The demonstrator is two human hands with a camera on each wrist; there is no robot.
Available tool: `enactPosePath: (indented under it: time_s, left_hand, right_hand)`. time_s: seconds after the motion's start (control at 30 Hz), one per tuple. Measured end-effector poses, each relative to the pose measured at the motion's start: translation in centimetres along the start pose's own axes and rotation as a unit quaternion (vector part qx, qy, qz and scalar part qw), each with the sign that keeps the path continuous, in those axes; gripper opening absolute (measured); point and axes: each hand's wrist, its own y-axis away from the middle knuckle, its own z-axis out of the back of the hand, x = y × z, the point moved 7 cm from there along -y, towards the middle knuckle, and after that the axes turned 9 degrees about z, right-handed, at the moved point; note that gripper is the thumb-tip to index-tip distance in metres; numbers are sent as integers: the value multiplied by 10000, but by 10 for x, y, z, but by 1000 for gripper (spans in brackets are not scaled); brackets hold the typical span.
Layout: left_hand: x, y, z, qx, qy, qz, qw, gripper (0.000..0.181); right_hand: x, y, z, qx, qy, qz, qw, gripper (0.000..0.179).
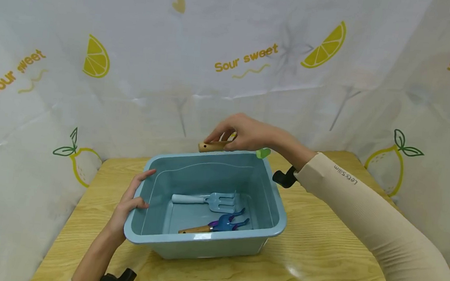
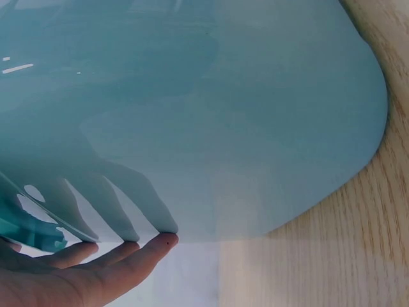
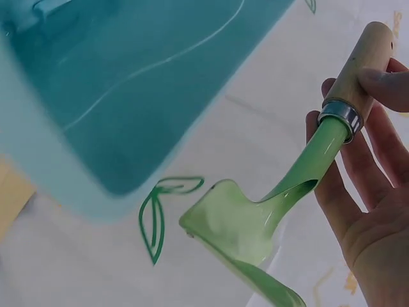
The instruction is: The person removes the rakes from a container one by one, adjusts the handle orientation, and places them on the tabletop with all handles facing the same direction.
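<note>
In the head view my right hand (image 1: 249,131) pinches the wooden handle of a green hand trowel (image 1: 263,153) above the far rim of a light blue plastic basin (image 1: 205,241). The right wrist view shows the trowel's green metal blade (image 3: 236,220) beside the basin, its handle between thumb and fingers. My left hand (image 1: 122,212) grips the basin's left rim, thumb over the edge and several fingertips (image 2: 167,240) against the outer wall. Inside lie a pale blue hand fork (image 1: 220,202) and a blue hand cultivator (image 1: 227,222) with a wooden handle, a purple piece partly hidden under it.
The basin stands on a wood-grain table (image 1: 320,236). Behind and at both sides hangs a white cloth (image 1: 139,120) printed with lemons and lettering. Black wrist mounts (image 1: 284,178) sit on both forearms.
</note>
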Motion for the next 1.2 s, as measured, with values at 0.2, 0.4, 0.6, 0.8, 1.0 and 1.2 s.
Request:
enactPosePath:
  time_s: [0.2,0.4,0.6,0.8,1.0,1.2]
  left_hand:
    - [0,0,0,22,34,-31,10000,83]
    - [0,-1,0,5,25,-53,10000,82]
    - [1,0,2,-37,-2,-48,10000,82]
    - [2,1,2,-37,41,-8,10000,81]
    - [2,-1,1,1,78,-10,10000,81]
    - [2,-1,1,-30,75,4,10000,82]
  right_hand:
    - [-16,22,16,-127,267,-377,9989,45]
    - [-33,42,28,-211,468,-590,9969,47]
    - [-53,60,40,-485,487,-901,9936,42]
    - [-80,77,43,-576,386,-1258,9896,41]
    - [-110,96,40,-657,356,-1648,9835,42]
    - [-139,109,27,-716,393,-1803,9802,40]
